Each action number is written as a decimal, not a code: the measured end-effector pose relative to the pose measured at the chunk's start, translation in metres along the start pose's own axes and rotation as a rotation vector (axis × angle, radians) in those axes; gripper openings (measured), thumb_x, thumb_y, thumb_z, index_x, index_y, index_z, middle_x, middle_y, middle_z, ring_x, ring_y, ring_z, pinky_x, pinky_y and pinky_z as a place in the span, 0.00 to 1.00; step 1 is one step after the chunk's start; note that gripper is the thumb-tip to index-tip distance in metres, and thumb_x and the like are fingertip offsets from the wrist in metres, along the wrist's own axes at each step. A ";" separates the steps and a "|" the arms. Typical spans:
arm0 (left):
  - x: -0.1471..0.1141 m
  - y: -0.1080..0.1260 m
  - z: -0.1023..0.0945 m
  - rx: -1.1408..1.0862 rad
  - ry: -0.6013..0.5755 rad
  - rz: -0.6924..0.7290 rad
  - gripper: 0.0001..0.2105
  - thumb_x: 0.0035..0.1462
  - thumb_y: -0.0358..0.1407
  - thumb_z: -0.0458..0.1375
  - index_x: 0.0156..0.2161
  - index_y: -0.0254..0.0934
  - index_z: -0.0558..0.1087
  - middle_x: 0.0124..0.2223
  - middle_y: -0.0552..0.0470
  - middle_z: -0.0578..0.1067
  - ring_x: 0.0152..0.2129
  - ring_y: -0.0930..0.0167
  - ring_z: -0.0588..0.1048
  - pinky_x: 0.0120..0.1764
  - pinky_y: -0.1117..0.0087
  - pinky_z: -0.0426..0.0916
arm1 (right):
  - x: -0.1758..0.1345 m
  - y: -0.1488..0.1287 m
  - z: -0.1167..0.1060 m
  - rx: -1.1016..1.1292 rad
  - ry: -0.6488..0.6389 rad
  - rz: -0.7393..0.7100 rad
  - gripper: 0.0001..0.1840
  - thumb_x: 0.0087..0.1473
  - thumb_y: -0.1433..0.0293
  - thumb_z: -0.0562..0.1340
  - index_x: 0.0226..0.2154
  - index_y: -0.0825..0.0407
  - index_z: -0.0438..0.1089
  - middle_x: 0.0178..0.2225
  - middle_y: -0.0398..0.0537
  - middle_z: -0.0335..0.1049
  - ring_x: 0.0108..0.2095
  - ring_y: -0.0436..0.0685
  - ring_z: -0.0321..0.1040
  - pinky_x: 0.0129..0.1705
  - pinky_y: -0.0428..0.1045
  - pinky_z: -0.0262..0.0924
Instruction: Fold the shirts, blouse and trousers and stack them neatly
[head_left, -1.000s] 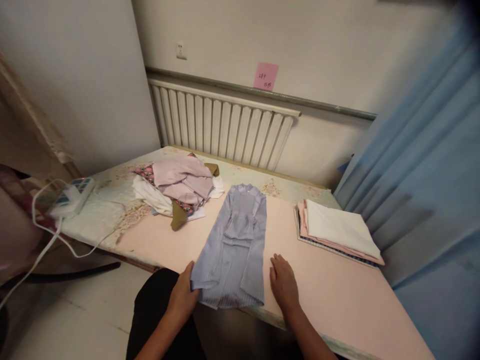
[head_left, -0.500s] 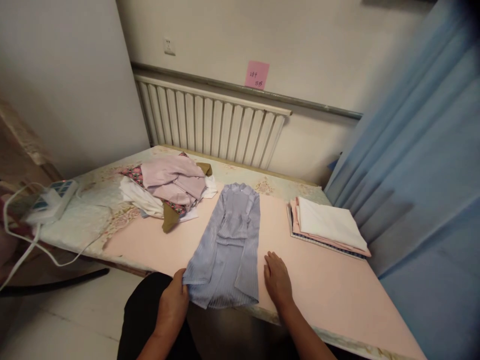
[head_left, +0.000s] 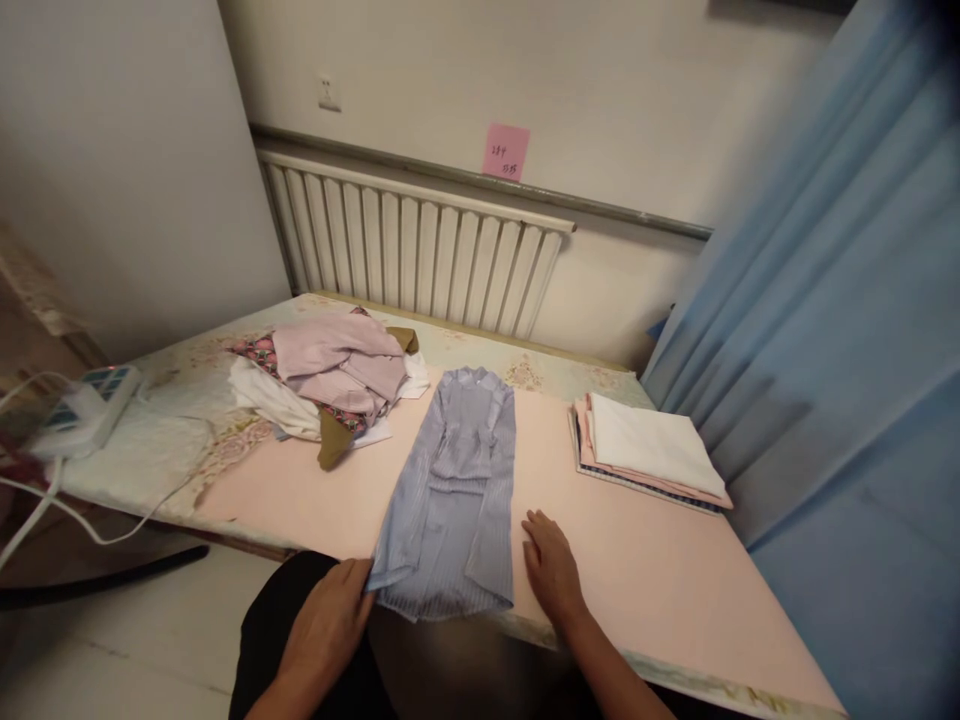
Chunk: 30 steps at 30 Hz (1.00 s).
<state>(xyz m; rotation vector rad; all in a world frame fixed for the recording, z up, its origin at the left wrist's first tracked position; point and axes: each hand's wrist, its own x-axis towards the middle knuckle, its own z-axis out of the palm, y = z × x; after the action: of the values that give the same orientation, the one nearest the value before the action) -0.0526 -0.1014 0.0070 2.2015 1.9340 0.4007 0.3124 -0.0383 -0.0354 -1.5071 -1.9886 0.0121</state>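
Note:
A light blue striped shirt lies lengthwise on the pink table cover, collar at the far end. Its sides are folded inward and both sleeves run down toward the near edge. My left hand is closed at the lower left corner, pinching the cuff between thumb and fingers; the fingertips are partly hidden. To the right of the shirt, my right hand rests palm down on the pink cover, fingers extended, a little apart from the fabric.
A loose heap of clothes sits on the left. Folded clothes are stacked with a white one on top at the right. A power strip with white cables stands far left. Behind are a radiator and, rightward, a blue curtain.
My left hand has shifted slightly down and left and turned so its back shows more; the cuff's corner has moved a little lower. My right hand remains beside the shirt.

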 end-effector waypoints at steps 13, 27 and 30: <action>0.009 -0.029 0.004 0.185 -0.015 0.211 0.37 0.45 0.24 0.54 0.63 0.43 0.59 0.68 0.49 0.54 0.64 0.63 0.53 0.60 0.59 0.56 | -0.036 -0.034 -0.025 0.006 -0.046 -0.243 0.22 0.56 0.77 0.54 0.52 0.47 0.68 0.52 0.52 0.69 0.54 0.59 0.65 0.55 0.58 0.64; 0.019 0.015 0.001 0.518 -0.016 0.070 0.34 0.54 0.16 0.39 0.64 0.44 0.58 0.67 0.46 0.55 0.63 0.58 0.55 0.53 0.55 0.61 | -0.007 -0.038 -0.019 0.097 -0.133 -0.342 0.22 0.49 0.80 0.55 0.45 0.47 0.71 0.51 0.49 0.70 0.53 0.58 0.64 0.54 0.58 0.62; 0.021 0.015 0.002 0.511 -0.023 0.080 0.32 0.55 0.17 0.41 0.63 0.42 0.61 0.65 0.44 0.59 0.62 0.58 0.58 0.52 0.56 0.62 | -0.006 -0.036 -0.020 0.197 -0.112 -0.304 0.20 0.53 0.78 0.54 0.44 0.46 0.72 0.48 0.48 0.73 0.53 0.56 0.65 0.55 0.57 0.62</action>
<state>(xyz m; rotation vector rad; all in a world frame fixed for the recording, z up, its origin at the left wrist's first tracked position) -0.0356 -0.0829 0.0119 2.5693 2.1216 -0.1307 0.2919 -0.0633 -0.0086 -1.0918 -2.2164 0.1635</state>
